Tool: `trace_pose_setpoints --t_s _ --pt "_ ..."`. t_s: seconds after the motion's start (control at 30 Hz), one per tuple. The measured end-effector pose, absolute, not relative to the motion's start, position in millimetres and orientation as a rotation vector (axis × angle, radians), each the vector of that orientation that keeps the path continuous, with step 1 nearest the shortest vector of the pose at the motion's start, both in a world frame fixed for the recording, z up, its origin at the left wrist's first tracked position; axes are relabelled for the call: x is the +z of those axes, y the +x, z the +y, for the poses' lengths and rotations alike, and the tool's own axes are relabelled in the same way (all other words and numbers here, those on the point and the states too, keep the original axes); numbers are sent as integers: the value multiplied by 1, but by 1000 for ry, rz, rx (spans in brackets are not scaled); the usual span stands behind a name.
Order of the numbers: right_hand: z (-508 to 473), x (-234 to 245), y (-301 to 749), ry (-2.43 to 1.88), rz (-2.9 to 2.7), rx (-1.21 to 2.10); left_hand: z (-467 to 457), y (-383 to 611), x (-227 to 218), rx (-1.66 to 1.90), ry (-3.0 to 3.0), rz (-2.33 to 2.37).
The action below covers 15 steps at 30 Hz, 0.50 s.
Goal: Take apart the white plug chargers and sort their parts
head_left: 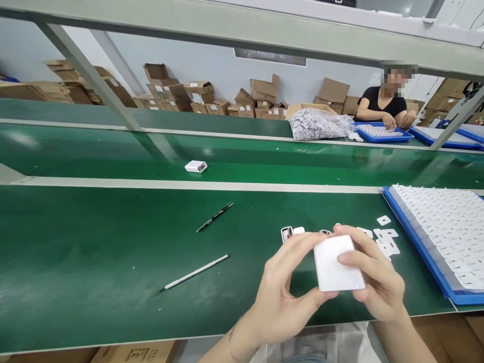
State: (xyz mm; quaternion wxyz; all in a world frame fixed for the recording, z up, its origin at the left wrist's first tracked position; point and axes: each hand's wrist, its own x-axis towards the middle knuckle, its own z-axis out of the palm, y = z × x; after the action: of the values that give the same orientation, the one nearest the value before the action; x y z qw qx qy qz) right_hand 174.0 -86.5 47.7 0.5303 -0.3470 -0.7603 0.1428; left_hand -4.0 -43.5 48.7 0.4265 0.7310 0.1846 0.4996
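Observation:
A white square plastic case [336,269] is held up above the near edge of the green bench, between my two hands. My left hand [282,292] grips its left side, thumb low and fingers at the top. On the other side my right hand [380,272] wraps the right edge, with one finger across the white face. Just behind my hands lie a small open white housing [286,234] and a white piece [298,230], both partly covered by my fingers. Several thin white plates [387,242] with small slots are scattered to the right.
A blue tray [423,252] with rows of white pieces stands at right. Black tweezers [215,217] and a white-handled brush-like tool [196,271] lie left. Another white case [195,166] rests on the middle strip. Across, a person [385,103] works beside a bag of parts [317,123].

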Motion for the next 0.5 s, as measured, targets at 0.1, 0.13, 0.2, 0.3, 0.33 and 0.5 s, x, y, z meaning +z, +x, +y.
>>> trace_pose_setpoints --t_s 0.1,0.13,0.2,0.3,0.33,0.5 --pt "-82 48 167 -798 -1765 265 -44 0 48 1263 1715 476" --pt "-79 47 165 -791 -1759 247 -44 2 46 1263 1662 486" --pt "-75 43 164 -788 -1746 222 -44 7 42 1252 1567 503" --pt "-73 38 171 -843 -1712 277 -44 13 33 1206 1525 537" --pt "-74 36 175 -867 -1703 332 -45 15 31 1199 1540 558" --pt "-80 34 189 -822 -1667 699 -54 15 32 1303 1767 631"
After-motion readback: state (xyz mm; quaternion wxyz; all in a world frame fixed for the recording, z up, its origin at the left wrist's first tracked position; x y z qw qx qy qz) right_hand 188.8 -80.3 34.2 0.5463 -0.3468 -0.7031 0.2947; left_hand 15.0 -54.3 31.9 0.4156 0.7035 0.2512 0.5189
